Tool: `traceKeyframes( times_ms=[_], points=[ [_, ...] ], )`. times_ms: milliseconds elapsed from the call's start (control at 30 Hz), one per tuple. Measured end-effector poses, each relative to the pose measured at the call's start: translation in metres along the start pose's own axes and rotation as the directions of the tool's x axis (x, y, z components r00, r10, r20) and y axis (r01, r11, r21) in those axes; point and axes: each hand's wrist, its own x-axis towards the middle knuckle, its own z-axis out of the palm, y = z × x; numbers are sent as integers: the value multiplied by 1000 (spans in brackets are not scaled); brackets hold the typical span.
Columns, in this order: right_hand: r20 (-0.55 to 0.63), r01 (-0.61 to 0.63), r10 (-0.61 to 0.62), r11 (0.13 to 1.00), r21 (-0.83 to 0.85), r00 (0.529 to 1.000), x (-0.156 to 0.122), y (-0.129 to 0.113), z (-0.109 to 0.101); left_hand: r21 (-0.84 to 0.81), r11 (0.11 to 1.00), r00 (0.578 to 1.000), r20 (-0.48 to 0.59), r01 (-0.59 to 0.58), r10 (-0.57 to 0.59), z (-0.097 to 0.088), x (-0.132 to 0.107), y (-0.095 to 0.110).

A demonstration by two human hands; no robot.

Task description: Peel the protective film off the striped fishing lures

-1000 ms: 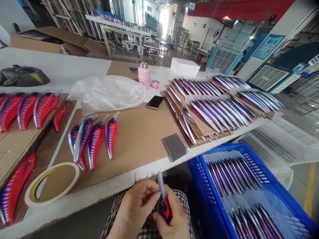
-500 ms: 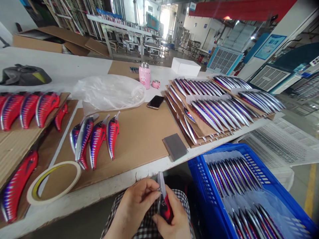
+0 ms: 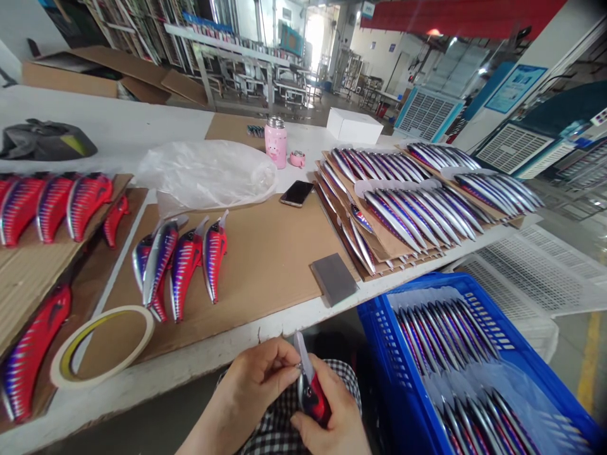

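Note:
Over my lap, my right hand (image 3: 337,404) is wrapped round a fishing lure (image 3: 310,393) with a dark head, a red body and a clear diving lip that points up. The fingers of my left hand (image 3: 256,382) are pinched at the lure's nose, beside the base of the lip. What sits between those fingertips is too small to make out. Several more lures, red and purple with silver stripes, lie on the cardboard (image 3: 265,253), among them a single lure (image 3: 215,259) nearest my hands. The tail of the held lure is hidden by my right hand.
A grey block (image 3: 334,279) lies at the table edge, and a tape roll (image 3: 102,347) lies to the left. Stacked cardboard trays of silver lures (image 3: 408,215) stand at right, above a blue crate (image 3: 379,316) of lures. Behind are a phone (image 3: 296,193), plastic bag (image 3: 203,174) and pink bottle (image 3: 275,145).
The held lure has tilted slightly, its lip leaning more to the left. Both hands keep nearly the same hold, with my left hand shifted a little to the left.

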Motion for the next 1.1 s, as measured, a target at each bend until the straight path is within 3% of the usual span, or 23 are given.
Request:
traceKeyframes(
  times_ms=[400, 733, 833, 967, 1100],
  points=[
    [22, -24, 23, 998, 55, 1000, 2, 0, -1, 83, 997, 1000, -15, -1, 3, -1, 0, 9],
    [48, -38, 36, 999, 39, 998, 3, -1, -2, 29, 999, 999, -50, 19, -18, 2, 1, 2],
    [19, -24, 24, 999, 40, 1000, 3, 1, 1, 24, 999, 998, -59, -28, 29, 4, 3, -1],
    [-32, -10, 10, 1000, -11, 999, 0, 6, 6, 132, 985, 985, -115, -110, 125, 6, 5, 1],
    [-74, 4, -7, 999, -39, 997, -3, 11, 8, 158, 982, 981, -147, -104, 127, 8, 3, 6]
  ],
)
